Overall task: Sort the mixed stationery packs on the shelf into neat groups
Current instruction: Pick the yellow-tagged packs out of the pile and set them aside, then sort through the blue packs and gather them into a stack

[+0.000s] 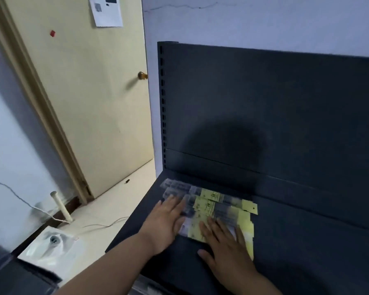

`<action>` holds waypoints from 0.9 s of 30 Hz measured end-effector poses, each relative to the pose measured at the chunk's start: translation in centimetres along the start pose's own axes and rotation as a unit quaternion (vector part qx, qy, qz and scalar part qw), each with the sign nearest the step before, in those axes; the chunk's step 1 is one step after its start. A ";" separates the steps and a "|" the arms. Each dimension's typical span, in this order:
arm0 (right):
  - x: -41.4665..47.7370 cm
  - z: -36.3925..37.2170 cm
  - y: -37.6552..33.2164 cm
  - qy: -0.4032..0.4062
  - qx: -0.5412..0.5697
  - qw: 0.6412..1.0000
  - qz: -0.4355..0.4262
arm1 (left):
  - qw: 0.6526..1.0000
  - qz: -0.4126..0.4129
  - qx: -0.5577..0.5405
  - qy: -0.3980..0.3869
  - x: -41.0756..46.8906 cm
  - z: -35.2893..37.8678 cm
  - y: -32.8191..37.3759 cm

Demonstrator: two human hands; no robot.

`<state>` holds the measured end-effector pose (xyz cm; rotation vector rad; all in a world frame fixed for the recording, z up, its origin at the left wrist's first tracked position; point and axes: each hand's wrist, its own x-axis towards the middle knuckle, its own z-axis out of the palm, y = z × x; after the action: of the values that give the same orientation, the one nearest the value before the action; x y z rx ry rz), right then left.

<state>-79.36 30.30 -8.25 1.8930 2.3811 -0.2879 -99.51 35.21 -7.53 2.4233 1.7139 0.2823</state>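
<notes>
Several flat stationery packs (216, 204) with clear sleeves and yellow header cards lie overlapping on the left part of the dark shelf (307, 241). My left hand (165, 222) rests flat on the left packs, fingers straight and spread. My right hand (226, 245) lies flat on the nearer packs, fingers extended over a yellow card. One yellow card (250, 207) sticks out at the right end of the row. The packs under my palms are hidden.
The shelf's dark back panel (264, 103) rises behind the packs, with a slotted upright (162, 103) at its left edge. Left of the shelf are a cream door (83, 103), pale floor, a white cable (102, 225) and a white plastic-wrapped item (51, 245).
</notes>
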 end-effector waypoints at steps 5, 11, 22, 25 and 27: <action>-0.9 0.8 -1.4 0.004 -0.031 0.998 0.051 | 0.995 0.073 0.045 -0.053 1.1 0.2 0.2; -4.0 -1.0 1.1 0.082 0.047 0.983 0.157 | 0.980 0.196 0.021 -0.040 3.3 0.3 5.5; -23.4 -1.5 13.2 0.132 0.106 0.914 0.369 | 0.905 0.417 -0.039 -0.077 -0.7 5.0 30.4; -30.7 -0.6 17.4 0.141 0.101 0.891 0.421 | 0.888 0.452 -0.044 -0.075 -3.6 6.6 39.1; -35.4 0.2 19.8 0.137 0.102 0.879 0.445 | 0.878 0.470 -0.049 -0.082 -5.4 7.8 44.4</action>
<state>-52.00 0.73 -3.81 3.0285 1.3508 -0.1928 -58.79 15.30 -4.86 2.8884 0.3257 0.2401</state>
